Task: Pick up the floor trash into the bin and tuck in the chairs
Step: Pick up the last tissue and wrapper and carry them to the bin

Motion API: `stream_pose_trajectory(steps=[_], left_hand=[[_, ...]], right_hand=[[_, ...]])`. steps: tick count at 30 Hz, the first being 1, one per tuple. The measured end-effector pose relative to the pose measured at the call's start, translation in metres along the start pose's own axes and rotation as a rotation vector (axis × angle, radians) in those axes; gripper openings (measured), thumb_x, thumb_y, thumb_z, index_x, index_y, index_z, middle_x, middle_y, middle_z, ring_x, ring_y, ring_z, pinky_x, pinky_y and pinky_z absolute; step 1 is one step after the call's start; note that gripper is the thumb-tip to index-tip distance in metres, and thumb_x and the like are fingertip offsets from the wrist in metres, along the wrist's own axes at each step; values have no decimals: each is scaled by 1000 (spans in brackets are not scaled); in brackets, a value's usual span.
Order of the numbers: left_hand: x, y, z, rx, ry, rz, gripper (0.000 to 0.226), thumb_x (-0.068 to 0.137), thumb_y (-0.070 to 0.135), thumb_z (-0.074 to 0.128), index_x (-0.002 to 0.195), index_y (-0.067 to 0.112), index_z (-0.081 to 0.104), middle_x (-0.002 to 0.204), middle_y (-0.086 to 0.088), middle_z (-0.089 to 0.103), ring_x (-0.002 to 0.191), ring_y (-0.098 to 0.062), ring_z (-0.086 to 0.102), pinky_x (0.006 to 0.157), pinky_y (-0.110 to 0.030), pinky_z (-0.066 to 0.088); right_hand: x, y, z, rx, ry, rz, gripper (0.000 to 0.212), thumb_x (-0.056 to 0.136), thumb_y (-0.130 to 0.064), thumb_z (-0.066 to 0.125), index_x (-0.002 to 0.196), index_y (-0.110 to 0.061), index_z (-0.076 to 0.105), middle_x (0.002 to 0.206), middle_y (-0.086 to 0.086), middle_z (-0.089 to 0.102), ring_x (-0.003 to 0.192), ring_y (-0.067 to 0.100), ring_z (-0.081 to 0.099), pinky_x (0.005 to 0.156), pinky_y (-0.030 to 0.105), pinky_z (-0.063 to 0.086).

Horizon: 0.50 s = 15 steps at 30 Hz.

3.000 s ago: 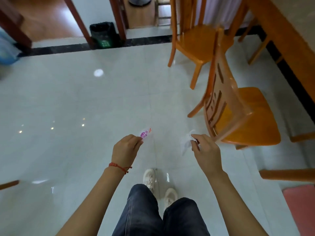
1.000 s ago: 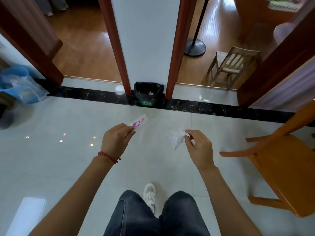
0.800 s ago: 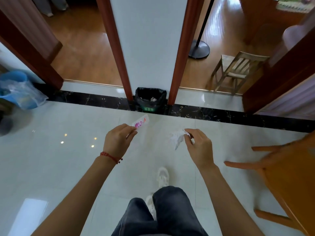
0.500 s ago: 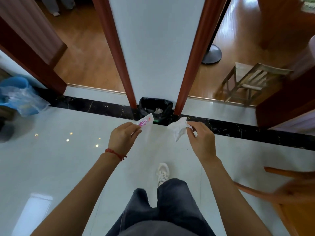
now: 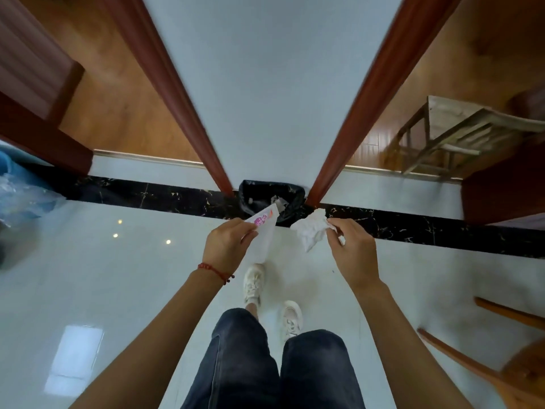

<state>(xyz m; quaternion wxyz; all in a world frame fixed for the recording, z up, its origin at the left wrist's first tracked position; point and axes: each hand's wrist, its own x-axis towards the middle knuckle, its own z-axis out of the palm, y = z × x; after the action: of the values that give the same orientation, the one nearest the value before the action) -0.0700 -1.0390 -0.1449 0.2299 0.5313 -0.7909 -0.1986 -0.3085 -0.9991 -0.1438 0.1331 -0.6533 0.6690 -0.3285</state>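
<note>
Both hands hold trash near the bin (image 5: 269, 199): my left hand (image 5: 227, 246) pinches a wrapper (image 5: 263, 219), my right hand (image 5: 352, 249) a crumpled tissue (image 5: 311, 231).

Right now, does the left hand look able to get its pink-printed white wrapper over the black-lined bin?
Probably yes: the left hand holds the pink-printed white wrapper just short of the black-lined bin, whose mouth is open, with nothing between them.

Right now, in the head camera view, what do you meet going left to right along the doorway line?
blue plastic bag → left hand holding a wrapper → crumpled tissue in the right hand → small wooden stool
</note>
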Motion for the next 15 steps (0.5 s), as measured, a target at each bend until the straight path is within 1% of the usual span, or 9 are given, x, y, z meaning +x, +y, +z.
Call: stream_pose_trajectory(steps=[2,4,6,10,15], left_hand=[[18,-18,9,-3,-39,15,18,77,16,63,75,0,71,67,-14,67,54,-28,63,47,-36,55],[33,-36,17,-6,-70,36,15,74,13,64,75,0,71,66,-14,67,53,-28,63,46,-36,55],[48,-55,28,-3,-94,44,14,72,11,65,75,0,71,66,-14,67,53,-28,63,47,-37,56],[72,-94,54,6,-143,33,14,70,12,65,74,0,71,68,-15,68,53,-29,64,46,-37,56],[99,-130,100,12,-168,21,15,69,14,65,73,0,71,67,-15,68,51,-29,63,44,-35,56]], right_hand=[[10,5,15,-11,7,46,19,77,6,68,95,4,67,85,17,69,76,29,67,72,31,54],[20,10,31,-15,5,78,18,79,4,67,96,4,67,87,17,70,77,28,67,75,29,51],[29,16,49,-27,9,104,17,80,0,64,96,4,67,87,16,70,76,28,67,75,29,51],[45,31,86,-30,-17,169,18,79,2,66,97,3,67,88,16,71,77,27,68,74,33,54],[61,64,137,-9,-35,246,20,77,3,69,96,2,68,89,15,71,77,26,68,73,29,51]])
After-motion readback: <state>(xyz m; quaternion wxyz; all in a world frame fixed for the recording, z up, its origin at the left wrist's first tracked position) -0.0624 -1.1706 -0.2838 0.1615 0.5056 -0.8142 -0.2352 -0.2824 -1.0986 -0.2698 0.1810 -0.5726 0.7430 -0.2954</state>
